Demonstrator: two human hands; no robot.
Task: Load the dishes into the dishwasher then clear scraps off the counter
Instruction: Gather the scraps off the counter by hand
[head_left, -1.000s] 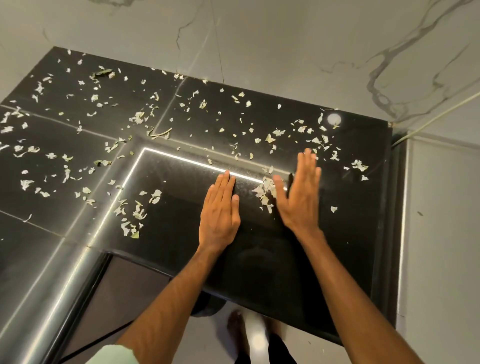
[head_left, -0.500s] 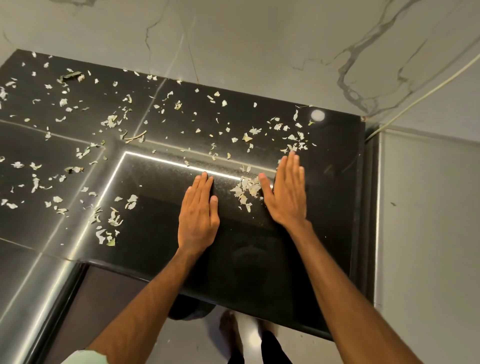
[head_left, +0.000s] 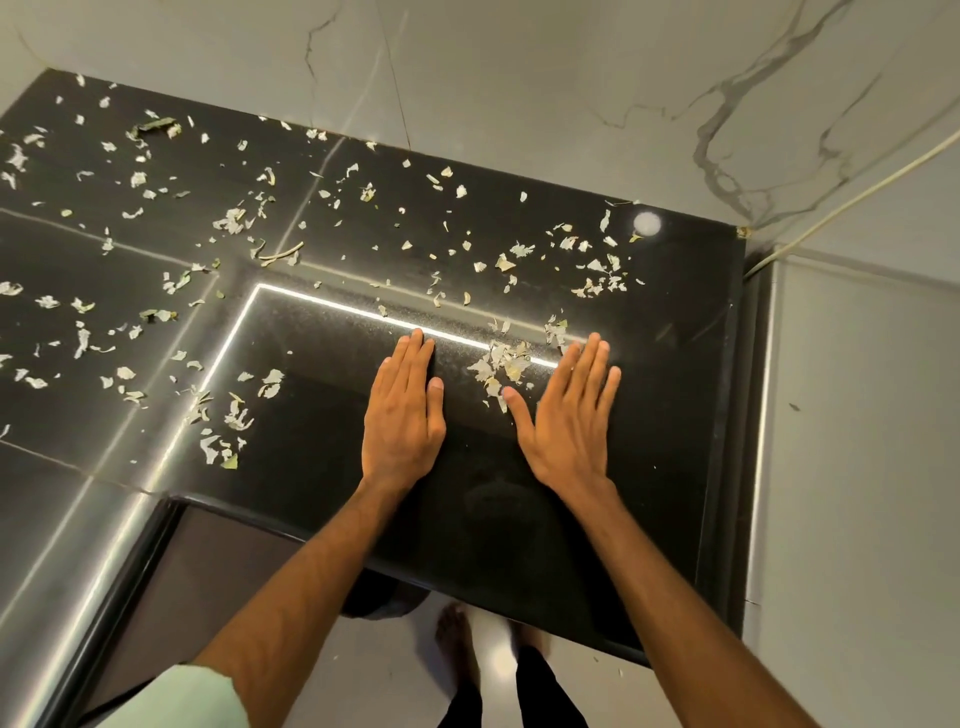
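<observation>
Black counter carries a small pile of scraps btw the two hands, at the lit strip. L hand and R hand lie flat on it, fingers straight, holding nothing. Other scraps spread left and toward the back wall. Counter's right edge is near the R hand.

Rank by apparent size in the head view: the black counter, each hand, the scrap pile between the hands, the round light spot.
1. black counter
2. left hand and right hand: they look alike, so they are not ranked apart
3. scrap pile
4. round light spot
</observation>
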